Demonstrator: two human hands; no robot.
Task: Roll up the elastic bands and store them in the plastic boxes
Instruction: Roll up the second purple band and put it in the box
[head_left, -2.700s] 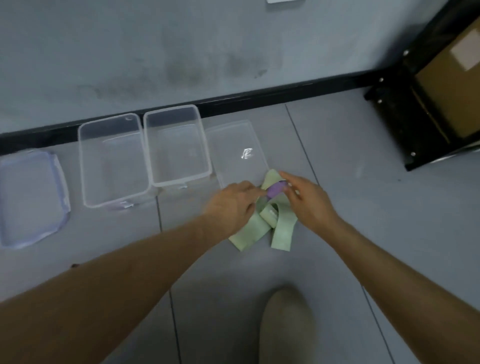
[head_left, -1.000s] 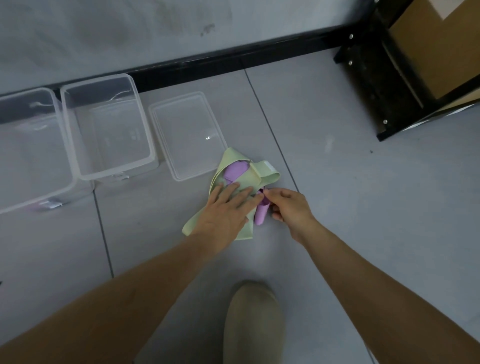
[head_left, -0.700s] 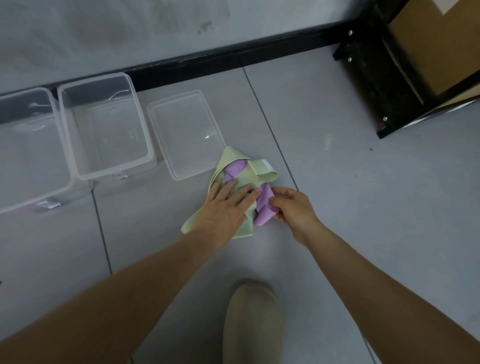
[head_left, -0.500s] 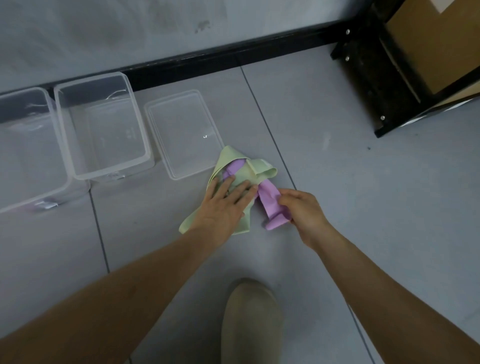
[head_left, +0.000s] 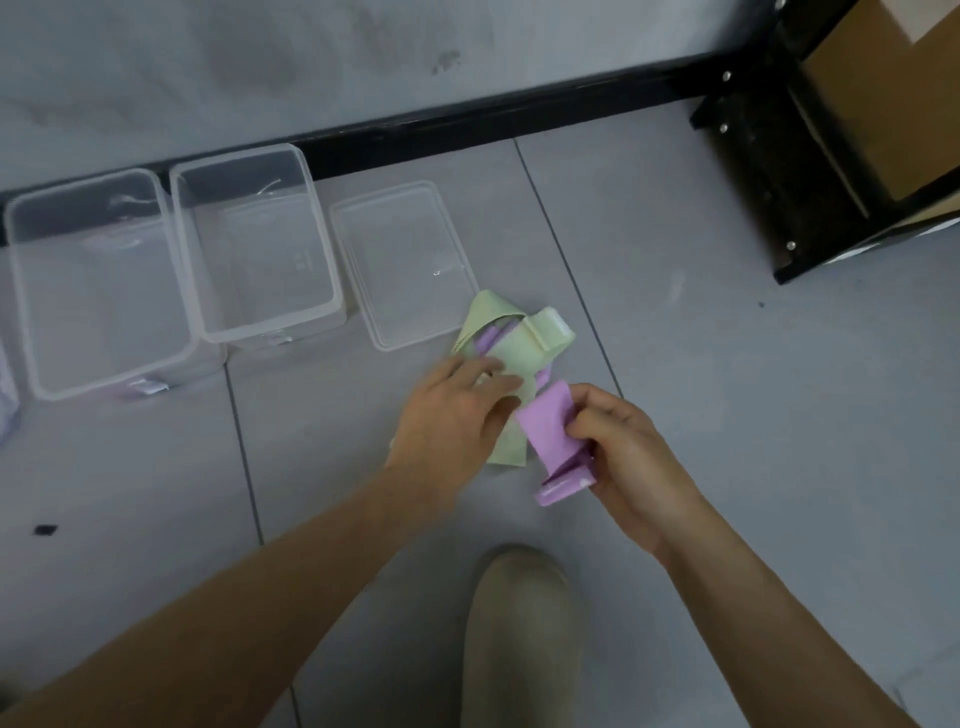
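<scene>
purple band (head_left: 548, 431), between right fingers (head_left: 597, 404) (folded)

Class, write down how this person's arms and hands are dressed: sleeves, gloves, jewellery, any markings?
Nothing is worn on them. The left hand and right hand are ungloved, with no rings showing. The left forearm and right forearm are bare to the frame edge: no sleeves, watch, bracelet or markings visible.

Your left hand (head_left: 448, 420) flat, fingers straight, pressing on the green band (head_left: 550, 332), your right hand (head_left: 628, 457) with thumb and fingers pinching the purple band (head_left: 548, 423), both forearms bare and reaching forward
</scene>
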